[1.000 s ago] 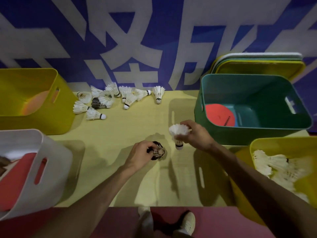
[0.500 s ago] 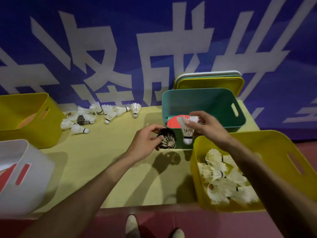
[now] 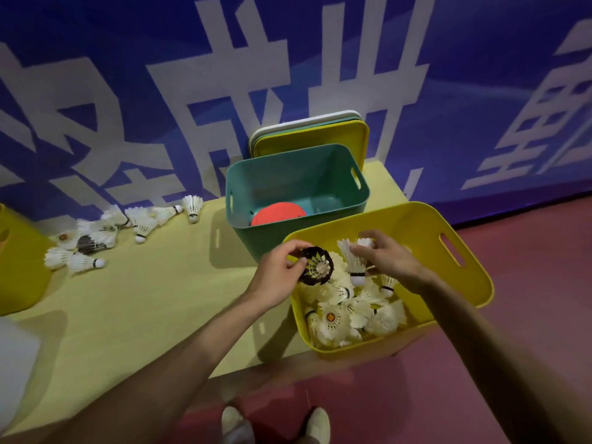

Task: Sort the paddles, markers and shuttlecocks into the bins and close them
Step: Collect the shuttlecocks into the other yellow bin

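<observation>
Loose shuttlecocks (image 3: 96,241) lie at the left of the tabletop (image 3: 160,299). The left hand (image 3: 275,278) pinches a black shuttlecock (image 3: 317,267) by its skirt, over the left rim of the yellow bin (image 3: 416,225). Just to its right, a white shuttlecock (image 3: 354,262), cork down, is gripped by the fingers of the right hand (image 3: 387,257), above the heap of white shuttlecocks (image 3: 352,315) inside the bin.
</observation>
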A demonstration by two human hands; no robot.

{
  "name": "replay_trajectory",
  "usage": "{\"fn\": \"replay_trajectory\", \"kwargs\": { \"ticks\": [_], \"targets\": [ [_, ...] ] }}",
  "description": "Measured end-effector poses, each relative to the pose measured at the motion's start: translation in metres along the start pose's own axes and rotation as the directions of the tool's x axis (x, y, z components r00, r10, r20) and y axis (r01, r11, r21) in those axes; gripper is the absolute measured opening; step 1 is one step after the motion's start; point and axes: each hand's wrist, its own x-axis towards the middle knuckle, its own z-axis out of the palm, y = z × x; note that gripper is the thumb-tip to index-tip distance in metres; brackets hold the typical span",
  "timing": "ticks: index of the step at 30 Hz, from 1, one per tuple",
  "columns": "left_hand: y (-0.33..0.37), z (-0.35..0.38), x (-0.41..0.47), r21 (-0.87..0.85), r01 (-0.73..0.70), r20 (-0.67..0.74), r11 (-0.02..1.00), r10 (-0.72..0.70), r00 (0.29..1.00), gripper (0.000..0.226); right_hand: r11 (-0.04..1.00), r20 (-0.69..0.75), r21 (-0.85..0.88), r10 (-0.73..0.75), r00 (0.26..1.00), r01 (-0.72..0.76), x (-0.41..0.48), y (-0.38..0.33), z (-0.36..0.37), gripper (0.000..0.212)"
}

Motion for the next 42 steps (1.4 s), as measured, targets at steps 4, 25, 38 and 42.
{"fn": "replay_trajectory", "kwargs": {
  "ticks": [4, 25, 38, 42],
  "targets": [
    [0.007, 0.012, -0.002, 0.091, 0.020, 0.092, 0.996, -0.028, 0.995, 0.028, 0.995, -0.049, -0.083, 0.058, 0.997, -0.061, 0.000, 0.014, -0.004, 0.060],
    [-0.018, -0.083, 0.002, -0.182, 0.038, -0.110, 0.983, -0.059, 0.992, 0.032, 0.920, 0.035, -0.270, -0.287, 0.957, 0.286, 0.034, -0.080, 0.065, 0.023],
    [-0.164, -0.276, -0.029, -0.317, 0.202, -0.363, 0.927, -0.316, 0.877, 0.028, 0.896, 0.325, -0.270, -0.261, 0.909, 0.353, 0.096, -0.194, 0.286, 0.027],
    [-0.221, -0.331, -0.029, -0.356, 0.282, -0.392, 0.891, -0.417, 0.820, 0.029, 0.930, 0.360, -0.246, -0.174, 0.917, 0.273, 0.122, -0.212, 0.360, 0.028]
  ]
}}
